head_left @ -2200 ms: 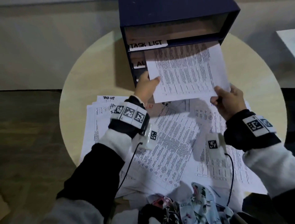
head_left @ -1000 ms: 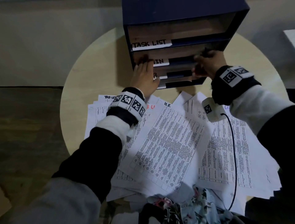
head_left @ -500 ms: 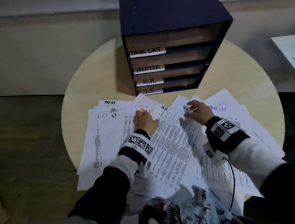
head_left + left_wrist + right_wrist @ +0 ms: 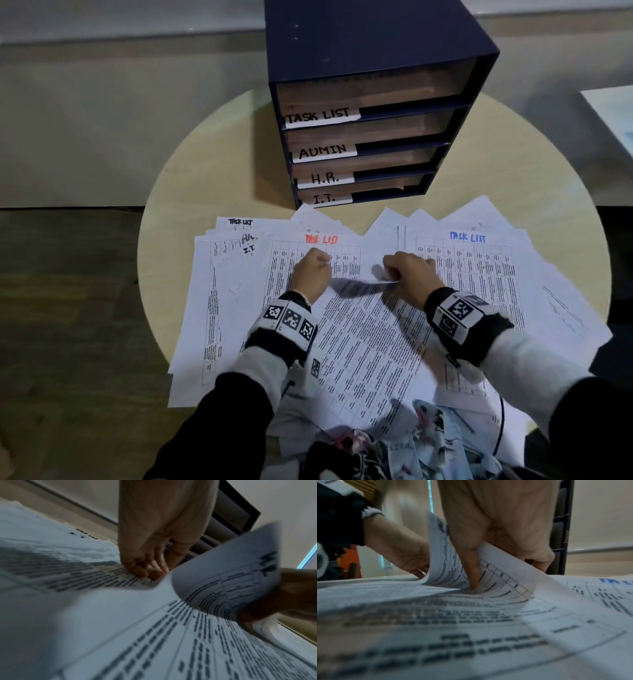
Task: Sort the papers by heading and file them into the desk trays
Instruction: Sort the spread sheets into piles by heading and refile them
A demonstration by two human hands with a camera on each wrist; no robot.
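White printed sheet (image 4: 363, 346) lies diagonally on the spread papers (image 4: 479, 274), its far edge curled up, pinched by right hand (image 4: 409, 274); left hand (image 4: 310, 274), fingers curled, presses beside it. Beyond, bare table (image 4: 219, 171), then desk trays (image 4: 363, 144), slots facing near.

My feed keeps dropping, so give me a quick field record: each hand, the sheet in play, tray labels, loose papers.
left hand: fingers curled, fingertips on the papers beside the lifted edge
right hand: pinches the sheet, top edge curled up
sheet heading: blurred, unreadable
trays: top to bottom TASK LIST, ADMIN, H.R., I.T.
papers: spread over the round table, headings TASK LIST in red and blue visible
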